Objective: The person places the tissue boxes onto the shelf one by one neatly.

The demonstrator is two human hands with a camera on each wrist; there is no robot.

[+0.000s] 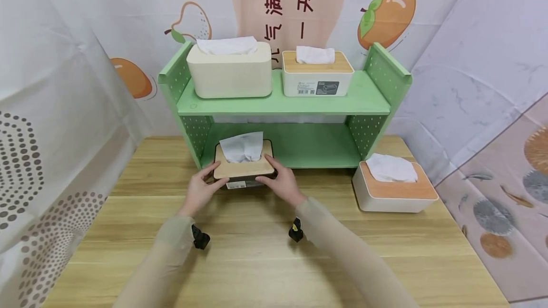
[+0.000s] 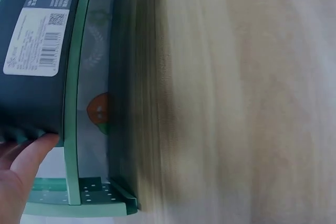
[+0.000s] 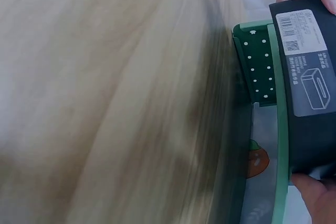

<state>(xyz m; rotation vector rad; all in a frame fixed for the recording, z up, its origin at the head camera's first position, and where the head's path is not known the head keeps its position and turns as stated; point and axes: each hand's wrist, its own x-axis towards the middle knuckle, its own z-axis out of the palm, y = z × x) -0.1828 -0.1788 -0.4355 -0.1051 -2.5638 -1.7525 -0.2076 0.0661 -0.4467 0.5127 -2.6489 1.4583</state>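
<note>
A black tissue box point(image 1: 235, 171) with a pale wooden lid and a white tissue sticking up is at the left front of the lower shelf, overlapping its edge in the head view. My left hand point(image 1: 200, 192) grips its left end, thumb on the front side. At the opposite end my right hand point(image 1: 283, 183) holds it the same way, fingers on the lid edge. The wrist views show the dark side with a white barcode label point(image 2: 39, 43) and a grey printed panel point(image 3: 314, 85). The box's back is hidden.
On the green rack's top shelf point(image 1: 278, 105) stand a large cream tissue box point(image 1: 231, 77) and a white one with a wooden lid point(image 1: 295, 82). Another white, wood-lidded tissue box point(image 1: 394, 203) sits on the table point(image 1: 257, 270), right of the rack. A printed cloth point(image 1: 141, 8) hangs behind.
</note>
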